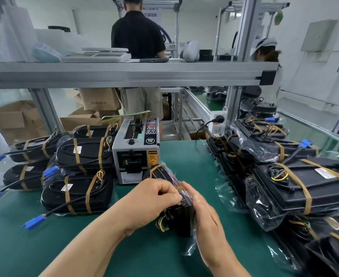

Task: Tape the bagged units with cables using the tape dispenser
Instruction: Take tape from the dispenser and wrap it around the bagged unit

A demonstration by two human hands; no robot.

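Left of the tape dispenser (135, 150): stack of taped units (80, 168), each with two tan bands, cables trailing out, one blue connector (35, 221) lying loose on the bench (184, 152) in front of that stack. Dispenser sat dead centre at the back of the bench, outlet facing the person. Directly in front of the outlet: the bagged unit (169, 176) stood on edge, long axis running from the hands straight toward the dispenser, far end just short of its face. Far band (156, 167) was already round the dispenser end. Left hand (154, 200) was on the unit's left side, fingers (175, 198) curled and pinching the tape strip (181, 188) down on the top edge at the near end. Right hand (206, 212) gripped the unit from its right side, thumb up on the top edge beside the strip, fingers along the right face, mostly hidden. Coloured wires hung out below the left hand. My read: second band being smoothed round, both hands equally near, so the move turns on wrapping across the short axis. Loose bag plastic under the right wrist could get caught. Right of the dispenser: wall socket (217, 121) with a plug in it, then a pile of bagged units (304, 182), crowding that side.
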